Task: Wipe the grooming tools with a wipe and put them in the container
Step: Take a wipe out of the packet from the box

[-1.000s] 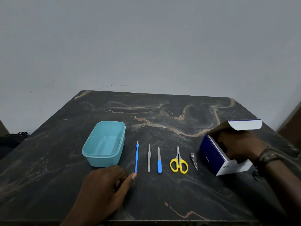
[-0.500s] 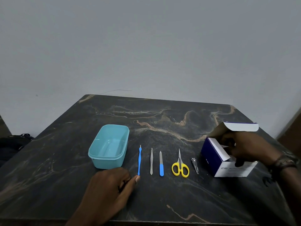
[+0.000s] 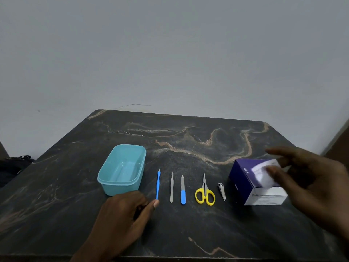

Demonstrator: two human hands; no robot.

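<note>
A row of grooming tools lies on the dark marble table: a blue cuticle pusher, steel tweezers, a blue-handled nail file, yellow scissors and a nail clipper. The empty teal container stands left of them. My left hand rests loosely curled on the table, its thumb at the pusher's near end. My right hand, blurred, hovers over the blue-and-white wipe box and pinches a white wipe.
The table's near edge runs just below my left wrist. A grey wall stands behind the table. A dark object sits off the table's left side.
My right hand has come out of the box with a white wipe, and the box flap has folded down. The left hand has stayed put.
</note>
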